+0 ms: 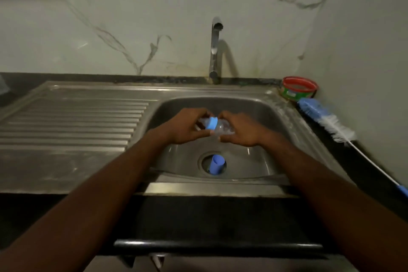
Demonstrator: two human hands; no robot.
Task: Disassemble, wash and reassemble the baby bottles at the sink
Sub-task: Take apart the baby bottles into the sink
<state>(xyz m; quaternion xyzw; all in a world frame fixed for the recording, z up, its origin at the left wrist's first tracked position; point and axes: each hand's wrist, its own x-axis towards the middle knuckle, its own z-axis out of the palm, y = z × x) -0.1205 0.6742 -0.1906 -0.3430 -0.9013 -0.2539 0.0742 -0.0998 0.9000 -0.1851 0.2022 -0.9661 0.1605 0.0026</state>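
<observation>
- Hands meet over the basin of the stainless-steel sink: the left hand has its fingers curled round the neck end of a clear plastic baby bottle, at its light-blue screw ring, while the right hand grips the clear body.
- Bottle lies sideways between the two hands, held in the air above the basin floor; any print on it is too blurred to read.
- Blue plastic cap, cup-shaped, stands over the round drain at the bottom of the basin, below and apart from the hands.
- Writing: the small round tub with a red rim and green label on the back right corner carries pale lettering, but it is too small to make out.
- Bottle brush with blue and white bristles and a thin white handle lies along the dark counter to the right of the sink, just in front of the tub and close to the side wall.
- Chrome tap rises behind the basin against the marble-patterned wall.
- Ribbed draining board stretches out flat to the left of the basin.
- Front edge of the dark counter runs beneath both forearms.
</observation>
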